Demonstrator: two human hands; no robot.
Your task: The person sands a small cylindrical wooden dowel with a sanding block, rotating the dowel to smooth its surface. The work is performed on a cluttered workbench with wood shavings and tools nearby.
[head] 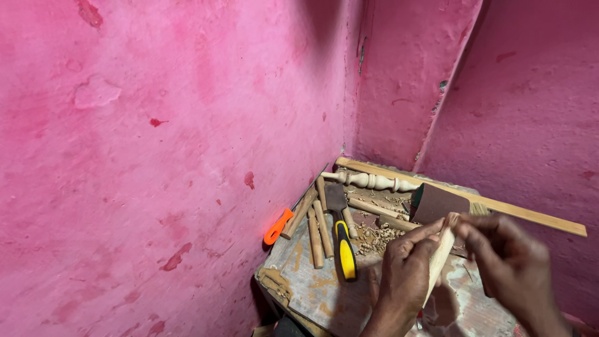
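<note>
Pink plaster walls (156,125) fill most of the view, chipped in places, and meet in a corner behind a small worn desk (324,290) whose top is scuffed and stained.

Along the back of the desk lies a long flat slat (524,213), and just in front of it a pale turned spindle (374,181). A row of plain dowels (318,228) lies side by side near the left edge, with curled shavings (374,237) heaped to their right. A dark folded sheet of sandpaper (440,203) stands behind the hands.

Among the dowels lies a chisel (342,234) with a yellow and black handle, blade pointing to the wall. An orange handle (277,226) sticks out over the left edge.

Above the near right part of the desk, the left hand (405,274) is closed around a pale wood piece (440,259), held upright and slightly tilted. The right hand (508,262) pinches its upper end with the fingertips.

The work in hand looks like hand-finishing or checking this piece. The next move would call for a firm left grip while the right hand works along the wood.
</note>
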